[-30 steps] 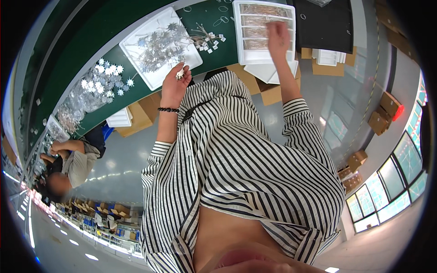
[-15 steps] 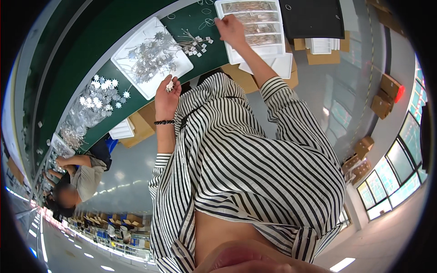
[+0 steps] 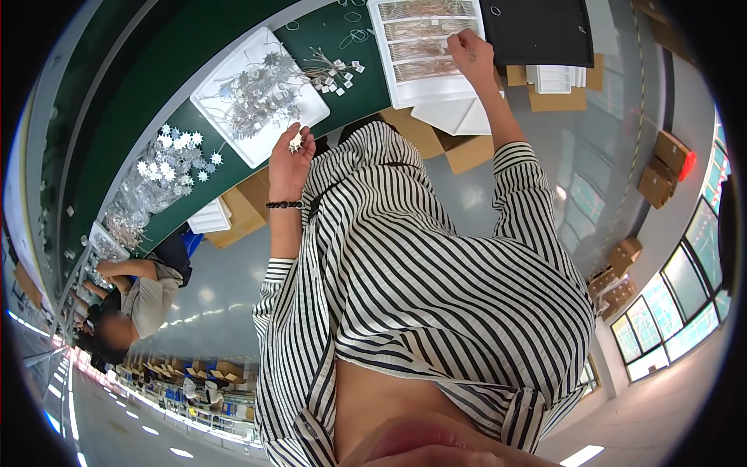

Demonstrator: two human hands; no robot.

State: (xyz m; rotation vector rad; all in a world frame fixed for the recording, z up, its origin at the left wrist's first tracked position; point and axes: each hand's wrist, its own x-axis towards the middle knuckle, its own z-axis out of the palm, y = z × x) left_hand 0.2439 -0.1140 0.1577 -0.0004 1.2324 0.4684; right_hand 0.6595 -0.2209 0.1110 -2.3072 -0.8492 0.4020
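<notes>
My left hand [image 3: 291, 163] is curled around a small white star-shaped piece [image 3: 296, 143], just off the near edge of a white tray [image 3: 315, 117]. In that tray lies a heap of silvery star-shaped parts with thin wires [image 3: 261, 97]. My right hand [image 3: 473, 58] is over the right side of a white compartment tray [image 3: 401, 97], fingers pressed together. Whatever is between those fingers is too small to make out. Rows of thin brownish wires [image 3: 424, 50] fill the tray's compartments. Between the two trays lies a bunch of wires with white square ends [image 3: 336, 71].
The green table [image 3: 366, 97] also bears a pile of silver star parts [image 3: 175, 159] at left and loose rings [image 3: 354, 37] at the back. A black tray [image 3: 537, 35] is at the right. Cardboard boxes [image 3: 560, 97] stand beside and below. Another person [image 3: 148, 300] works at far left.
My right hand has moved right, from the compartment tray's left edge to its right side. My left hand stays almost in place, still around the star-shaped piece.
</notes>
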